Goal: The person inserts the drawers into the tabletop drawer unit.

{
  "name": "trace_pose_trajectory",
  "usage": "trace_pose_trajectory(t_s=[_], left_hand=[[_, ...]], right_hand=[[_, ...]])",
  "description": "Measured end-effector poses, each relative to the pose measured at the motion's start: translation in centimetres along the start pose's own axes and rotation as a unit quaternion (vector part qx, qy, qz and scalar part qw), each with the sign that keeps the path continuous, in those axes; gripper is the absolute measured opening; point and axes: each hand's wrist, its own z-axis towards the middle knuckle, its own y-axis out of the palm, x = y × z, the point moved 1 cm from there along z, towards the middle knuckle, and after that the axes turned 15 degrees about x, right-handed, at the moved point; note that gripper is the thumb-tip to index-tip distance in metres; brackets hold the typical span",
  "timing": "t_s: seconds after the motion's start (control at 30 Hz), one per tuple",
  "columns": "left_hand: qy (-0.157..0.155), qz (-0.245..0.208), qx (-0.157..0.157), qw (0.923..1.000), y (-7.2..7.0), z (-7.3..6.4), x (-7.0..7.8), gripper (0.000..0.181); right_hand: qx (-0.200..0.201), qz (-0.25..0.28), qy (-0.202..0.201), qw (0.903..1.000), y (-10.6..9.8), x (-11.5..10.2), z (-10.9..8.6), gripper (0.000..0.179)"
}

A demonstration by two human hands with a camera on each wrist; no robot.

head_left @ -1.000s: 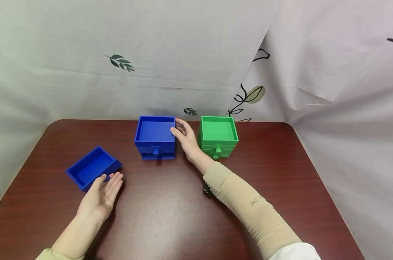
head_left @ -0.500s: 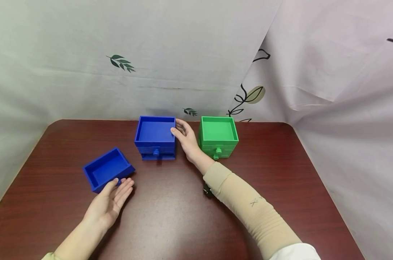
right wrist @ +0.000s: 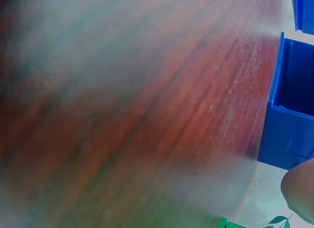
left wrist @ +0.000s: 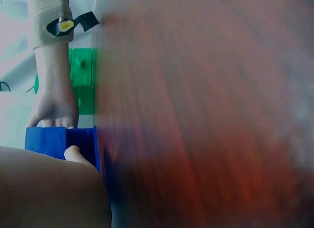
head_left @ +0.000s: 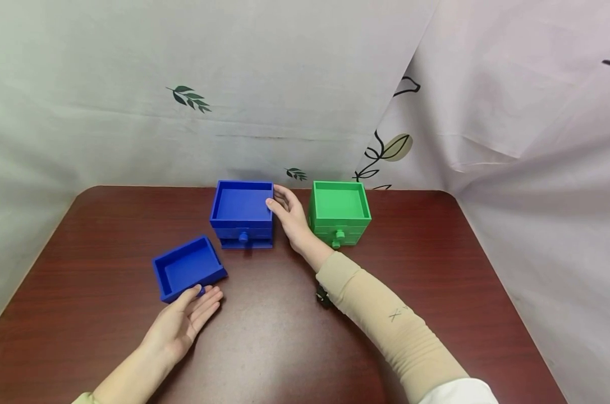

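Note:
My left hand [head_left: 175,325] pinches the small round knob [head_left: 201,290] of a loose blue drawer [head_left: 191,266], between thumb and fingers. The drawer is out at the left front of a blue drawer cabinet [head_left: 241,227], angled toward it. Below the cabinet's upper drawer, which has its own knob, the lower slot [head_left: 246,243] gapes. My right hand [head_left: 292,219] holds the cabinet's right side, thumb over the top rim and fingers along the outer wall. In the right wrist view, the cabinet [right wrist: 287,134] shows its slot, with the drawer [right wrist: 306,14] at the upper corner.
A green drawer cabinet [head_left: 340,216] with two knobs stands just right of my right hand. A dark strap piece [head_left: 322,295] sits at the right cuff. Pale printed cloth [head_left: 284,101] hangs behind the reddish-brown table [head_left: 264,336].
My left hand has carried the blue drawer rightward and slightly nearer to me, and the drawer has turned a little toward the cabinet front. The right hand and both cabinets have stayed in place.

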Motion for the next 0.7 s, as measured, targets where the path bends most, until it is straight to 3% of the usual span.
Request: trace_pose_trajectory(t_s=[0.23,0.7], left_hand=[[0.006,0.028,-0.029,0.9992,0.1,0.1,-0.7,0.034],[0.015,0.062,-0.049,0.9967,0.6,-0.1,-1.7,0.032]], right_hand=[[0.001,0.001,-0.003,1.0,0.0,0.1,0.0,0.054],[-0.004,-0.002,-0.009,1.0,0.0,0.0,0.0,0.055]])
